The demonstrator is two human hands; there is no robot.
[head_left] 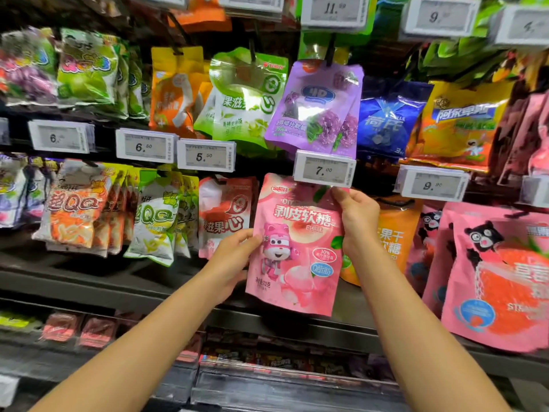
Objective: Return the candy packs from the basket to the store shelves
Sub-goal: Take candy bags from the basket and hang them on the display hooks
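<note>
A pink candy pack (297, 248) with a cartoon robot and peach picture is held up against the shelf, its top edge just under the 7.00 price tag (323, 169). My left hand (234, 257) grips its left edge at mid-height, thumb on the front. My right hand (355, 215) pinches the pack's upper right corner. Whether the pack hangs on a peg I cannot tell, as the tag hides its top. The basket is out of view.
Hanging packs fill the rows: a purple grape pack (318, 111), a green pack (246, 96), a red-white pack (222, 215), an orange pack (392, 236) and large pink strawberry packs (493, 278). A dark shelf ledge (118, 281) runs below, with small boxes (77, 328) underneath.
</note>
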